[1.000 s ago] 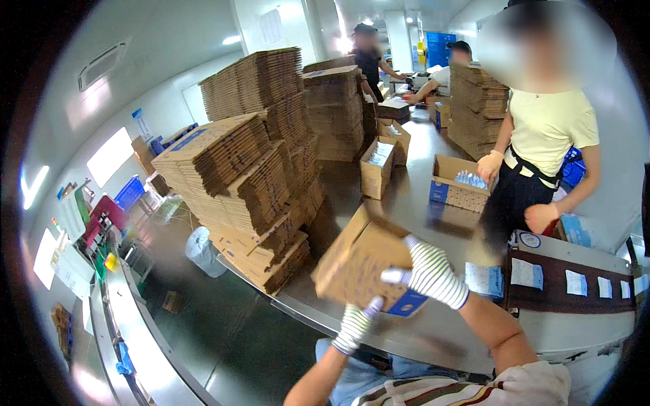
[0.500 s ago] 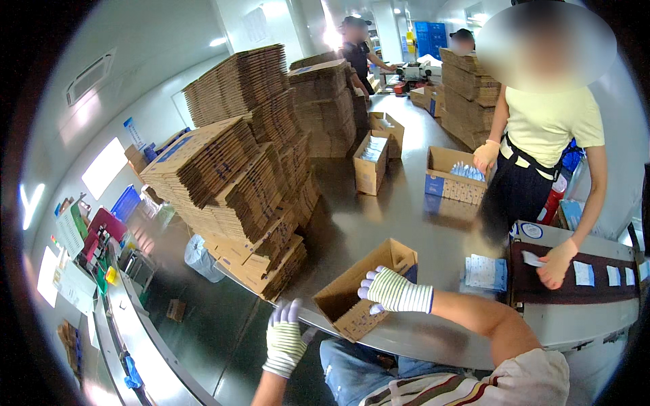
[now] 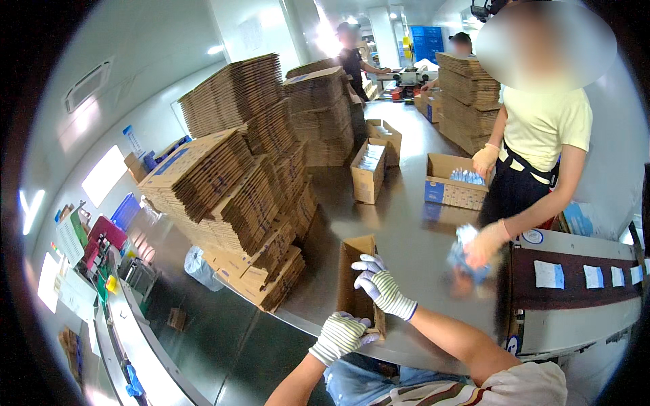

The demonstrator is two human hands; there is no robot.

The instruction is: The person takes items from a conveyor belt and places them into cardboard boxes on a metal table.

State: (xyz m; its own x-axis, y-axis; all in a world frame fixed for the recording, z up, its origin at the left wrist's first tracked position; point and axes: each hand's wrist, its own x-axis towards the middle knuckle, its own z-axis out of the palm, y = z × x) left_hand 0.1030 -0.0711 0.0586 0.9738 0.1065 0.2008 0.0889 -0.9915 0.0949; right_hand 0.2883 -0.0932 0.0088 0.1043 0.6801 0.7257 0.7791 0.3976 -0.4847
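Observation:
An open cardboard box (image 3: 352,298) stands at the near edge of the metal table, with a bare brown inside. My left hand (image 3: 340,337), in a white and green striped glove with pale purple fingertips, is closed on the box's near end. My right hand (image 3: 384,289), gloved alike, reaches over the box's right wall. Its fingers are apart and bent over the opening, and nothing shows in them. Whether its palm touches the wall is hard to tell.
Tall stacks of flattened cartons (image 3: 237,176) stand at the left. Across the table (image 3: 413,250), a co-worker's gloved hand (image 3: 489,243) holds blurred blue-white packets beside a filled carton (image 3: 455,193). A conveyor belt (image 3: 572,298) carries packets at the right. Other filled cartons (image 3: 369,179) stand farther back.
My left hand has come right onto the box's near end. The box has turned to point more straight away from me. The co-worker has lifted the packet pile off the table.

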